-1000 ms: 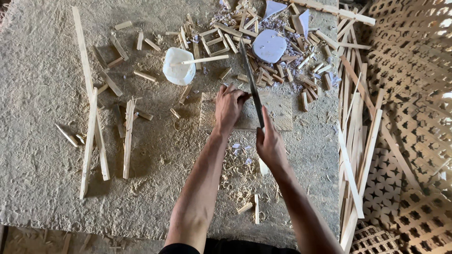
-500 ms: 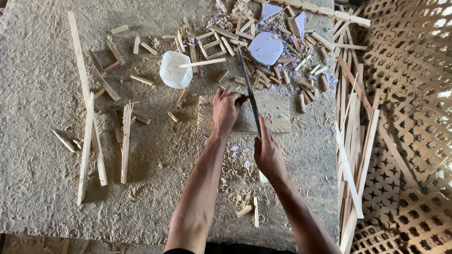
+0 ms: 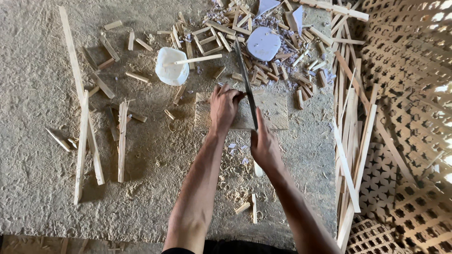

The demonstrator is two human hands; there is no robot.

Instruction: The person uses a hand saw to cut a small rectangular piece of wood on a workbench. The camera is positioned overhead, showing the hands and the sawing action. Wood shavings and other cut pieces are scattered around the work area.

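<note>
My left hand (image 3: 223, 106) presses down on a small wooden piece on a flat wooden block (image 3: 273, 110) lying on the sawdust-covered floor. My right hand (image 3: 263, 146) grips the handle of a long thin saw blade (image 3: 246, 80), which runs away from me across the block, right beside the fingers of my left hand. The small piece under my left fingers is mostly hidden.
A white plastic tub (image 3: 170, 66) with a stick laid across it stands left of the block, a white lid (image 3: 262, 43) beyond. Short wood offcuts (image 3: 221, 35) and long slats (image 3: 84, 141) lie scattered. Slats (image 3: 351, 155) and carved lattice panels (image 3: 405, 117) sit at right.
My right hand has drawn back toward me with the saw, then pushed slightly forward. My left hand stays on the block.
</note>
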